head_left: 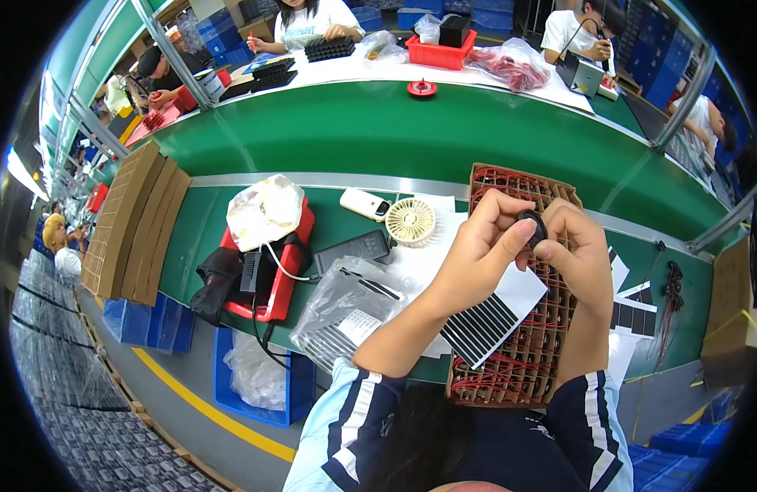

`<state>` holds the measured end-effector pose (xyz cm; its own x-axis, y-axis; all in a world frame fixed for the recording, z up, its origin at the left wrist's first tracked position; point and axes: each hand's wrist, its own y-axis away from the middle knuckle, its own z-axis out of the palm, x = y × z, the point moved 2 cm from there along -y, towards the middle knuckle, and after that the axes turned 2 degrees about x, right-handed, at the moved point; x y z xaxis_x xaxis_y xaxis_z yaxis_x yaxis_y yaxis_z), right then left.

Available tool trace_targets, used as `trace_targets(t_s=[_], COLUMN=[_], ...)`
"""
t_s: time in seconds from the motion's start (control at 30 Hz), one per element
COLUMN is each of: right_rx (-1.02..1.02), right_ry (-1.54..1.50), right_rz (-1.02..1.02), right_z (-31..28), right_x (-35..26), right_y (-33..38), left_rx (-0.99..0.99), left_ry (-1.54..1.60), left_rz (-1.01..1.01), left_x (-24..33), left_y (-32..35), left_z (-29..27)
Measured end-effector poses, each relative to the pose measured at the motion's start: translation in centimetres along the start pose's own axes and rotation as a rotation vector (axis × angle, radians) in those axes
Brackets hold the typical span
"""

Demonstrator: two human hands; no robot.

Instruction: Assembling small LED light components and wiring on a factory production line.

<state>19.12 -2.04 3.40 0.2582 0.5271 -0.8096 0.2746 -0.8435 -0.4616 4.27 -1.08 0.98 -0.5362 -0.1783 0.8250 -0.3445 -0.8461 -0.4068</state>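
Note:
A small black rounded part (534,228) sits between the fingertips of both my hands. My left hand (483,252) pinches it from the left with thumb and fingers, and my right hand (581,256) closes on its right side. Fingers cover much of it, so its exact kind does not show. Below my hands lies a cardboard divider tray (489,392), its cells filled with small parts on red wires. A white sheet with black strips (495,321) rests partly over the tray, under my left wrist.
Left on the green bench are a handheld fan (411,222), a black adapter-like box (351,252), a clear plastic bag (333,307) and a red bin (272,305). Black wires (672,291) lie at right. Cardboard dividers (136,225) stand far left. Co-workers sit across a green conveyor (329,131).

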Motion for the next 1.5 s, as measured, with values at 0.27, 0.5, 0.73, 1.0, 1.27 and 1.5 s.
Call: trace_targets(t_s=[0.27,0.5,0.73,1.0,1.27,1.5], right_rx=[0.161,0.161,0.116,0.008,0.165,0.070], right_ry=[-0.220,-0.137,-0.224,-0.014,0.000,0.286], right_rz=[0.004,0.002,-0.134,-0.196,-0.269,-0.441], right_z=[1.5,1.7,2.0,2.0,3.1,2.3], right_x=[-0.4,-0.7,-1.7,-1.4,-1.1,-1.6], right_y=[0.0,0.3,0.2,-0.2,0.0,-0.1], left_rx=[0.015,0.034,-0.020,0.066,0.076,0.097], left_ry=[0.146,0.128,0.128,0.138,0.073,0.250], left_rz=[0.061,0.130,0.138,-0.084,-0.023,-0.095], left_x=[0.0,-0.2,-0.1,0.5,0.9,1.0], left_y=[0.0,0.2,0.2,-0.5,0.0,-0.2], left_z=[0.8,0.6,0.1,-0.6,-0.5,0.1])
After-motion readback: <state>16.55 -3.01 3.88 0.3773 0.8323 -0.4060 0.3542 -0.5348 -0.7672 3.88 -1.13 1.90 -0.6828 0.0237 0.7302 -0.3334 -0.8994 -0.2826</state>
